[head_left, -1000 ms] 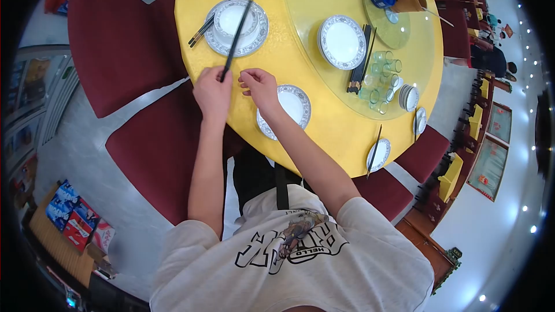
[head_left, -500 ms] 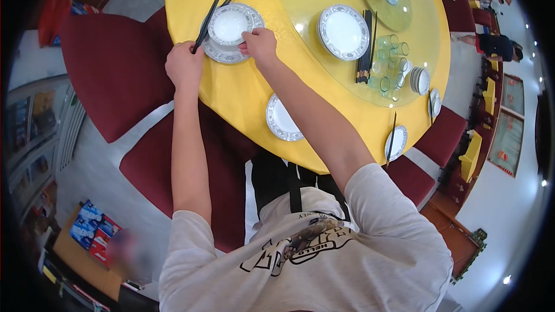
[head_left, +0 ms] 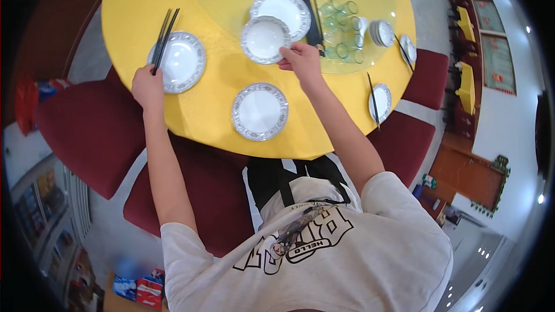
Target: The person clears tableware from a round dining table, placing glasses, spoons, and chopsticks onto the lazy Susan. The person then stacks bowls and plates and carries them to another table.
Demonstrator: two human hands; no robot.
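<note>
My left hand (head_left: pixel 148 88) is closed around black chopsticks (head_left: pixel 166 37), held over the left edge of a patterned white plate (head_left: pixel 186 63). Between the thumb and fingers of my right hand (head_left: pixel 303 63) is the rim of a small white plate (head_left: pixel 266 39) with a grey patterned border. This small plate is off the table and overlaps a larger plate (head_left: pixel 284 9) on the glass turntable in my view; whether they touch I cannot tell. Nearer my body, another patterned plate (head_left: pixel 260 112) lies on the yellow tablecloth (head_left: pixel 217 110).
Several glasses (head_left: pixel 342 29), a bundle of black chopsticks (head_left: pixel 311 20) and stacked small dishes (head_left: pixel 382 33) stand on the turntable. At the right edge lie plates with chopsticks across them, such as one plate (head_left: pixel 380 104). Dark red chairs (head_left: pixel 92 130) surround the table.
My right hand has lifted the small plate off the larger left plate and carried it right, toward the turntable. My left hand still grips chopsticks. The camera view has shifted.
</note>
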